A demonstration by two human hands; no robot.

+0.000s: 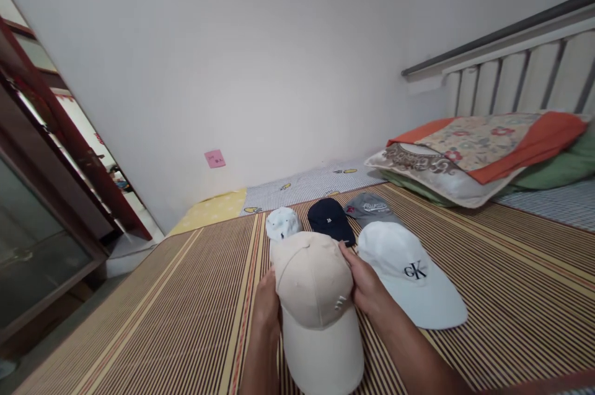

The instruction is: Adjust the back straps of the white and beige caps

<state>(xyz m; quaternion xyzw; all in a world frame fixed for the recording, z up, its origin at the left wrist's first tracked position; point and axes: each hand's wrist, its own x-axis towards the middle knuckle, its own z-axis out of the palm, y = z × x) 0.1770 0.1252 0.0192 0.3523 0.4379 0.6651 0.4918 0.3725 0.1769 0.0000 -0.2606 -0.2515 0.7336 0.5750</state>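
Baseball cap (pixel 316 289), beige, likely light, soft; crown sides suit your grip, left hand (pixel 266 302) and right hand (pixel 366 283) closed there.

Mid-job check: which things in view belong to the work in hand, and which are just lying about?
Work in hand:
beige cap, held between left hand and right hand
probably also CK cap, gray cap, navy cap and small white cap, grouped nearby

Apparently just around:
pillow
floral cloth
pink note on the wall
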